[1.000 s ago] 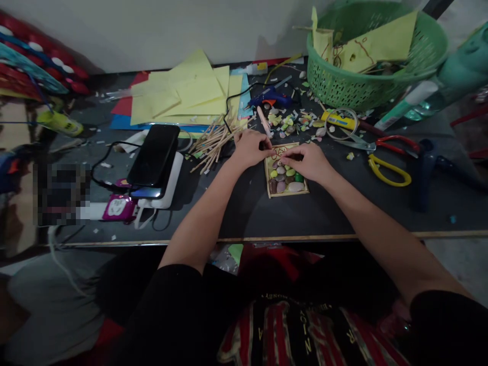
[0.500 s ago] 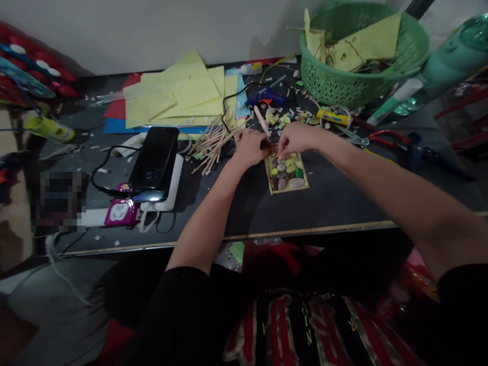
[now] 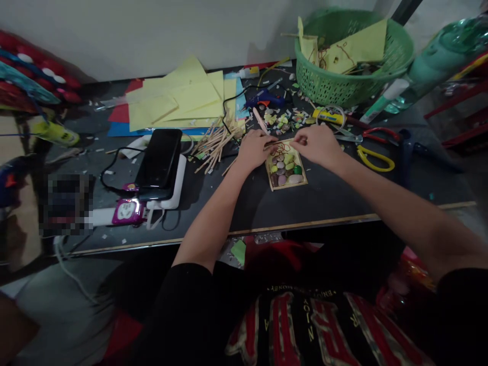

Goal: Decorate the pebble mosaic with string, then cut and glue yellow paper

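Observation:
A small yellow card framed with thin sticks lies on the dark table. Colored pebbles cover its lower part, and a reddish-brown looped line shows on its upper part. My left hand is closed at the card's upper left corner, its fingers along the top edge and its thumb beside the left edge. At the upper right corner is my right hand, its thumb and fingers pinched together. Whatever may be between those fingertips is too small to make out.
Thin wooden sticks, yellow paper sheets and a blue glue gun lie left and behind. A green basket stands back right. Red-handled pliers and yellow-handled scissors lie right. A phone rests left.
My right hand has moved from over the card's upper pebbles to its upper right corner, uncovering the looped line. My left hand stays at the upper left corner. The view has shifted slightly.

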Available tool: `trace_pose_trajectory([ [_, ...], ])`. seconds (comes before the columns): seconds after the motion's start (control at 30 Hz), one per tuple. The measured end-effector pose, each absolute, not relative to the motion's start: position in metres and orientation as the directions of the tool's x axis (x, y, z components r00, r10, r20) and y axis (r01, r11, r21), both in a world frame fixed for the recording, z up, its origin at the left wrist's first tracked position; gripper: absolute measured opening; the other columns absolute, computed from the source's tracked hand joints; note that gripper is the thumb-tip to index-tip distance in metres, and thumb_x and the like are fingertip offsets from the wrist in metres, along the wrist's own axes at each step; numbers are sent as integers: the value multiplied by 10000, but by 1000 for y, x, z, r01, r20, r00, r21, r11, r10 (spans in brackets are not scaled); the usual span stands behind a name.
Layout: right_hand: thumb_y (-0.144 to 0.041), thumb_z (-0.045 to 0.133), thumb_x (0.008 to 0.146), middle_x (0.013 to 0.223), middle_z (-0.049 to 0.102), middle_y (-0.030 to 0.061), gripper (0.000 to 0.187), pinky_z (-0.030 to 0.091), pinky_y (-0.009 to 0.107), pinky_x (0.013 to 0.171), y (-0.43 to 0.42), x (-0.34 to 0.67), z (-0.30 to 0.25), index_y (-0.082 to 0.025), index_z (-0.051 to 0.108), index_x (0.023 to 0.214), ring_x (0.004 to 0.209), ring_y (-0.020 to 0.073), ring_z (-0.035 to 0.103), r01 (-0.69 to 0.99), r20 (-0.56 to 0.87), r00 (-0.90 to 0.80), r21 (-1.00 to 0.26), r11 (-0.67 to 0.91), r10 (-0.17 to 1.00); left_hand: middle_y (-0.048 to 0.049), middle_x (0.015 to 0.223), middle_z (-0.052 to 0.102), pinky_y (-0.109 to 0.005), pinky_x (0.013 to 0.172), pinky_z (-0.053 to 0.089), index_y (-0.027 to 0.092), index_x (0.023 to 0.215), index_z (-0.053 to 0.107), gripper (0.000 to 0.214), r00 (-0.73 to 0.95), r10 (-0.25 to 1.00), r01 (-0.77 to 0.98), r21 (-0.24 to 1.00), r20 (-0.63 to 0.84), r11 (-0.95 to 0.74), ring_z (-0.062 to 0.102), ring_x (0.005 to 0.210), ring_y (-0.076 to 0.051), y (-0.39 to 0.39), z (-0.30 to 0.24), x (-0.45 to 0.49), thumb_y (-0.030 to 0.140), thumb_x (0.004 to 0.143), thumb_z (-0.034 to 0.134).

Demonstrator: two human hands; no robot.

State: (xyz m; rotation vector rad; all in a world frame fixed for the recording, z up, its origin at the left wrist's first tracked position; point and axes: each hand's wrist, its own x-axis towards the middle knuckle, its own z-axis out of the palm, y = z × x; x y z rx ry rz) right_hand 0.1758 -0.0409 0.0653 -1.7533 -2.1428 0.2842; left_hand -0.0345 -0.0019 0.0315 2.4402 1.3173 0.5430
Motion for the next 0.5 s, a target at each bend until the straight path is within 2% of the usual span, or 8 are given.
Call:
trace_pose_trajectory([
  [0.1,-463,628,867,732,678,80,323,445,344,686,-53,190,58,-179,714,739,684,197,614,891,120,-76,-437,121,990,-105,1112,646,-448,1017,410,235,1068,752,254,478,858,756,409,189,-511,520,1158,-297,-6,34,-29,348,900,599],
  [0.2,-547,602,864,630,618,69,431,429,354,661,-66,187,52,-199,661,618,630,205,588,923,-20,-81,-379,67,997,-119,1142,627,-469,1063,394,192,947,740,167,429,880,791,385,206,-475,489,1225,-317,-8,32,-24,265,888,602],
  [0.27,-538,601,866,642,623,69,412,441,362,672,-71,180,49,-203,651,632,635,208,591,920,-26,-70,-389,54,997,-147,1177,611,-485,1091,370,161,936,708,159,424,880,794,380,214,-475,461,1275,-341,-8,28,-22,238,898,575],
  [0.37,-510,633,852,777,682,86,321,480,381,729,-70,174,43,-192,675,862,729,229,633,858,90,22,-512,27,996,-164,1183,611,-470,1078,380,155,1008,652,177,412,884,776,422,223,-468,489,1265,-333,-9,25,-20,217,934,504],
  [0.43,-537,696,800,876,702,103,432,503,391,772,-64,173,37,-179,645,1035,813,246,656,772,142,77,-635,31,987,-141,1156,628,-431,1035,417,178,1053,615,187,372,899,746,502,229,-437,554,1187,-289,-10,29,-18,216,959,457],
  [0.5,-620,689,782,950,708,110,554,524,386,788,-57,172,30,-176,618,1106,870,247,669,636,109,17,-768,73,994,-110,1134,639,-398,998,444,211,1068,594,182,323,911,701,581,257,-413,586,1133,-255,-14,37,-18,268,981,445],
])
